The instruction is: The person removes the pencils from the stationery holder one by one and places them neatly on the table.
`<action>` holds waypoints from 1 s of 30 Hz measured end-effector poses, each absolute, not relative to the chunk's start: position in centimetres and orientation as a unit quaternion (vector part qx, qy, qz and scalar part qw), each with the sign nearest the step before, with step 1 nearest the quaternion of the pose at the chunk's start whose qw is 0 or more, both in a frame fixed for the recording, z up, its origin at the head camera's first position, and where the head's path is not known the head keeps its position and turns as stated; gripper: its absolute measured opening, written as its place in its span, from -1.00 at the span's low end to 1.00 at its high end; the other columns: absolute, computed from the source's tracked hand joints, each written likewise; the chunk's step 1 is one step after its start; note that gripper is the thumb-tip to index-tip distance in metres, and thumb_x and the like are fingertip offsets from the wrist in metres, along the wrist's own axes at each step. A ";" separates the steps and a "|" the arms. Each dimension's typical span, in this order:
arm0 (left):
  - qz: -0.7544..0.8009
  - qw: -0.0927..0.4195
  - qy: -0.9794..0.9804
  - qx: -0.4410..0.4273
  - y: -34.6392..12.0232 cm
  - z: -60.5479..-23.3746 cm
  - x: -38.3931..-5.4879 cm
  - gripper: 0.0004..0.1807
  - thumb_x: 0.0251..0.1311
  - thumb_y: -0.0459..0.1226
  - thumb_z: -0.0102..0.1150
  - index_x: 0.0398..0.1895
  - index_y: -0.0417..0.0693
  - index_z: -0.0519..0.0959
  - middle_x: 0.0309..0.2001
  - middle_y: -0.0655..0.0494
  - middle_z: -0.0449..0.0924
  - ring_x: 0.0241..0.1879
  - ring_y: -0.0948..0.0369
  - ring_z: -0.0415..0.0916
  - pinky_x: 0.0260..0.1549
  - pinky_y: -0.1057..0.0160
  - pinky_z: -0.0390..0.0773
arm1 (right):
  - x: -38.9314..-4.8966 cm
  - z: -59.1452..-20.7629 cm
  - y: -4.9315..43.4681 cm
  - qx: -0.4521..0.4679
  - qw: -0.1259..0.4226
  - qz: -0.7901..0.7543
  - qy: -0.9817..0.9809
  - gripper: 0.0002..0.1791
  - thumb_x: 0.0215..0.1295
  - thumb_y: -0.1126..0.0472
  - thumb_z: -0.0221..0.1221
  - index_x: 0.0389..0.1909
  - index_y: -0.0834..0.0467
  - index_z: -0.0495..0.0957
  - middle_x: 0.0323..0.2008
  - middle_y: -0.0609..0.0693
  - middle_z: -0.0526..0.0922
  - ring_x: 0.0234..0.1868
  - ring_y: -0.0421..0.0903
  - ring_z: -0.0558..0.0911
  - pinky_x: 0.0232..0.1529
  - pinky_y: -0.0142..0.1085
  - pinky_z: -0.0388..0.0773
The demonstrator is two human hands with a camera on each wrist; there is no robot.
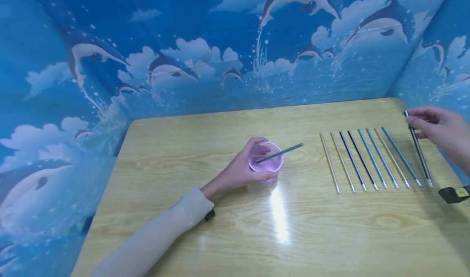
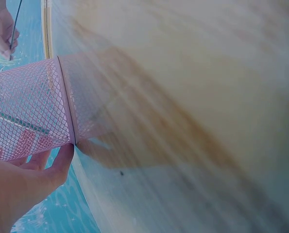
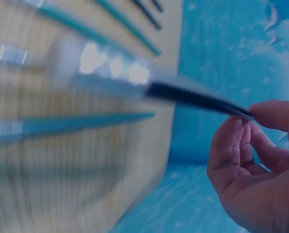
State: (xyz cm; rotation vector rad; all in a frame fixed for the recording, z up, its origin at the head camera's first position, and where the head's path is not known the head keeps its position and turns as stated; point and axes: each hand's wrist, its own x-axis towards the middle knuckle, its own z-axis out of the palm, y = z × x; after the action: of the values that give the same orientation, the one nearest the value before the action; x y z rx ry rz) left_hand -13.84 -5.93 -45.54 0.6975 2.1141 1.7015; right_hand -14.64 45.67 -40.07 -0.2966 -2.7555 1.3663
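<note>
A pink mesh pencil cup [image 1: 267, 176] stands upright on the table, and my left hand [image 1: 244, 167] grips it round the side. One green pencil [image 1: 282, 152] leans inside, its end jutting past the rim to the right. In the left wrist view the cup's mesh wall [image 2: 30, 107] shows, with that pencil visible through it. At the far right my right hand [image 1: 437, 126] pinches a black pencil [image 1: 419, 150] near its upper end. The right wrist view shows the black pencil [image 3: 193, 95] between thumb and fingers, its silver eraser end close to the camera, blurred.
Left of the held pencil lies a row of several pencils [image 1: 371, 158] in yellow, black and teal, eraser ends toward me. The wooden table [image 1: 176, 154] meets a dolphin-printed backdrop [image 1: 205, 81] at its back and sides.
</note>
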 end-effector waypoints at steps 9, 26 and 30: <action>0.593 0.170 0.748 0.244 -6.1 -45.5 -13.8 0.02 0.12 -0.24 0.73 0.58 0.20 0.28 0.37 0.07 0.55 0.42 0.04 0.48 0.29 -0.04 0.60 | -16.8 -42.7 48.2 -0.068 -0.049 0.293 -0.953 -0.44 0.74 0.06 0.04 0.32 0.54 0.38 -0.15 0.38 0.65 -0.38 -0.10 0.65 -0.46 -0.18 0.67; 0.593 0.169 0.749 0.242 -6.0 -45.5 -13.7 -0.02 0.13 -0.22 0.72 0.54 0.30 0.30 0.38 0.08 0.56 0.42 0.05 0.48 0.28 -0.01 0.61 | -19.2 -45.0 48.9 -0.060 -0.085 0.225 -0.969 -0.46 0.66 0.11 0.19 0.17 0.60 0.43 -0.01 0.65 0.55 -0.09 0.52 0.60 -0.23 0.24 0.61; 0.594 0.167 0.748 0.244 -6.0 -45.5 -13.8 -0.02 0.13 -0.23 0.71 0.54 0.29 0.30 0.37 0.07 0.56 0.42 0.04 0.48 0.30 -0.04 0.60 | -19.4 -44.8 48.4 -0.070 -0.083 0.225 -0.968 -0.47 0.65 0.11 0.19 0.16 0.57 0.43 0.01 0.66 0.53 -0.05 0.54 0.58 -0.14 0.33 0.55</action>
State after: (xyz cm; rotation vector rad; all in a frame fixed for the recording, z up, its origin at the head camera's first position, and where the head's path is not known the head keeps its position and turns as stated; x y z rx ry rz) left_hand -13.80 -5.95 -45.46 0.6949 2.1289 1.6891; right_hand -19.35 48.38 -44.83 -0.2318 -3.2145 0.7464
